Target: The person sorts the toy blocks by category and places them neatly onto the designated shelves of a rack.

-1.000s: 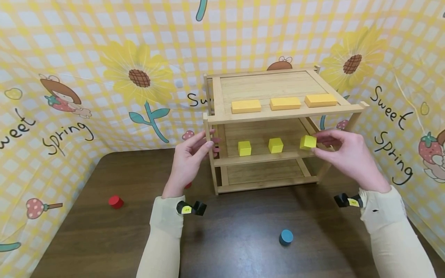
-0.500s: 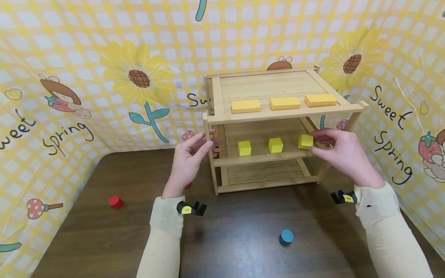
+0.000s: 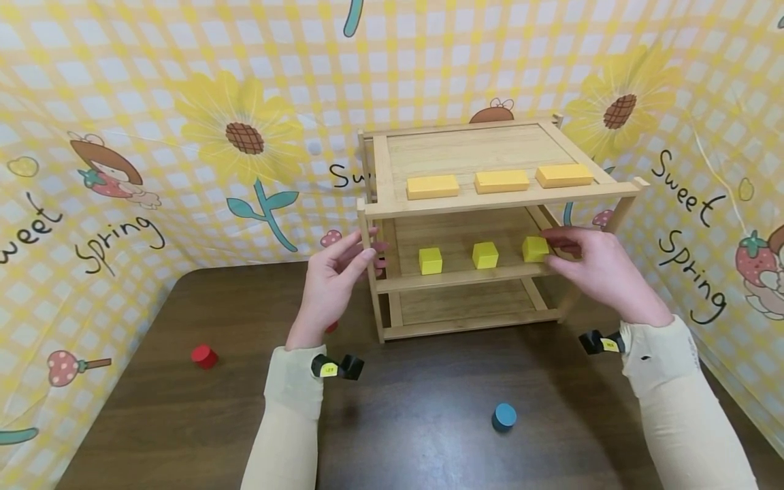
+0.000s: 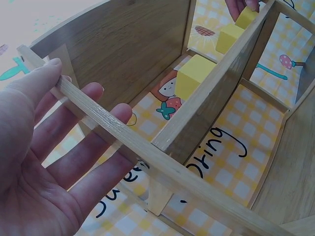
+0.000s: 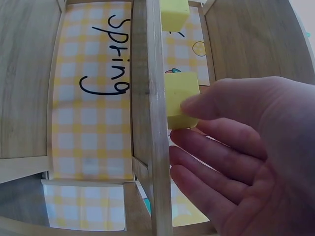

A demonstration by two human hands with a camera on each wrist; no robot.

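A three-tier wooden shelf (image 3: 465, 207) stands on the dark table. My left hand (image 3: 333, 286) holds its front left post, the thumb on the near side and the fingers reaching behind, as the left wrist view (image 4: 74, 147) also shows. At the right end of the middle tier, my right hand (image 3: 597, 269) pinches a yellow cube (image 3: 535, 250) between thumb and fingers. In the right wrist view the thumb lies on this cube (image 5: 179, 93), beside the tier's front edge. Another yellow cube (image 3: 486, 255) sits mid-tier, and a third yellow cube (image 3: 431, 261) near the left post.
Three orange-yellow rectangular blocks (image 3: 501, 182) lie in a row along the top tier's front. A blue cylinder (image 3: 504, 417) stands on the table in front. One red cylinder (image 3: 204, 356) is at the left; another red piece (image 3: 331, 327) is mostly hidden behind my left wrist.
My right hand has shifted a little to the left along the middle tier, bringing the pinched yellow cube with it. The left hand stays at the post.
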